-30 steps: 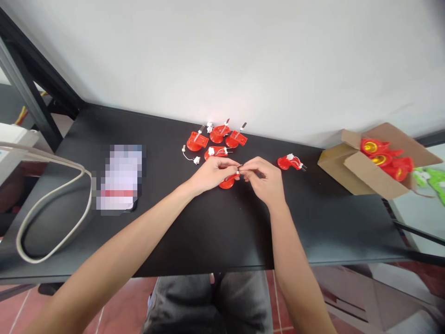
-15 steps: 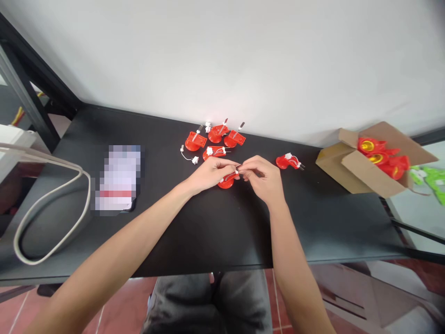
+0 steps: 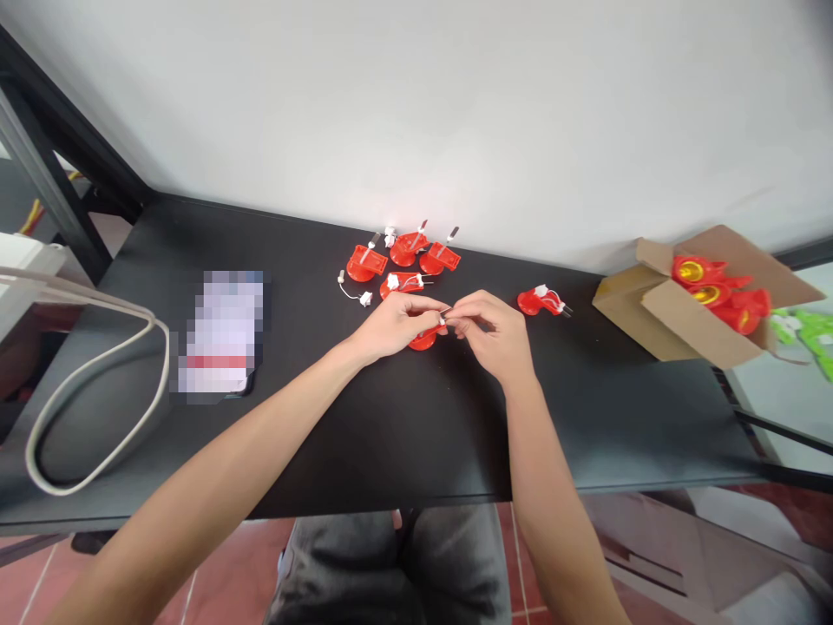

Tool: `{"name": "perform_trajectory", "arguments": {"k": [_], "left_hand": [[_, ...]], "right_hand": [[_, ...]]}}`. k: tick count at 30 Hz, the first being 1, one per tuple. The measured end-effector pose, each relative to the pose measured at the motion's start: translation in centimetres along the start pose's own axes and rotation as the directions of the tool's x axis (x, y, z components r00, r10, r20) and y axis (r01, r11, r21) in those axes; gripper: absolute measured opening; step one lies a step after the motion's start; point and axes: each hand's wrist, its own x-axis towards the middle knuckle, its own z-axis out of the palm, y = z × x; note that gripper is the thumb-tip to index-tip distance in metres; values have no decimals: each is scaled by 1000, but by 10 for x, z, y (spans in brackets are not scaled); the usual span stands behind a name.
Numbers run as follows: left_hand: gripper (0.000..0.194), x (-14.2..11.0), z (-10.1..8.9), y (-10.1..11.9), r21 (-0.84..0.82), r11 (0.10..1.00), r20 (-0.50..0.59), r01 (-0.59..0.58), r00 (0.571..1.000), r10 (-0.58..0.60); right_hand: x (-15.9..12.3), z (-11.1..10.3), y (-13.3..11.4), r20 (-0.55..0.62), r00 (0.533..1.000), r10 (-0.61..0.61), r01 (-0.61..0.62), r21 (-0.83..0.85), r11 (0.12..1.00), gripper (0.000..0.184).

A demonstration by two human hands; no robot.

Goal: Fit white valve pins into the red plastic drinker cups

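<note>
My left hand (image 3: 394, 325) and my right hand (image 3: 493, 334) meet over the middle of the black table (image 3: 390, 417). Both are closed in a pinch on one small red plastic part (image 3: 423, 338) with a white connector and thin metal pins. The left fingers hold its red body; the right fingertips pinch the white and metal end. Just behind my hands lies a cluster of several similar red parts (image 3: 403, 256) with white wires. A single red part (image 3: 543, 301) lies apart to the right.
An open cardboard box (image 3: 677, 299) holding red and yellow pieces sits at the table's right end. A blurred card or packet (image 3: 225, 334) lies at the left. A grey bag with a pale strap (image 3: 91, 408) sits on the left edge. A white wall stands behind.
Hardly anything differs; my hands stay pinched on the red part with only slight finger shifts, and the view has drifted a little.
</note>
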Motion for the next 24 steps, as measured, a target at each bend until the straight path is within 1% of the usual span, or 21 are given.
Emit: {"name": "perform_trajectory", "arguments": {"k": [4,7,11,17,21,24], "left_hand": [[24,1,1,-1,-24,1000,-8,-7,1000,7],[24,1,1,-1,-34,999,-7,9,1000,-9],[27,1,2,0,-36,999,-18,16,1000,-17],[30,1,2,0,-58,998,-13,3,1000,-4],[29,1,3,-2,-71,997,-12,-13,1000,12],[28,1,3,-3,-77,997,-11,-23,1000,22]], "right_hand": [[0,-1,0,7,1000,-12,12,3,1000,16],[0,-1,0,7,1000,-2,2,-5,1000,14],[0,-2,1,13,999,46,-46,20,999,9],[-1,-6,1,56,991,122,-126,92,988,3],[-1,-8,1,63,988,142,-149,132,980,4],[-1,-9,1,77,987,144,-153,130,980,4]]}}
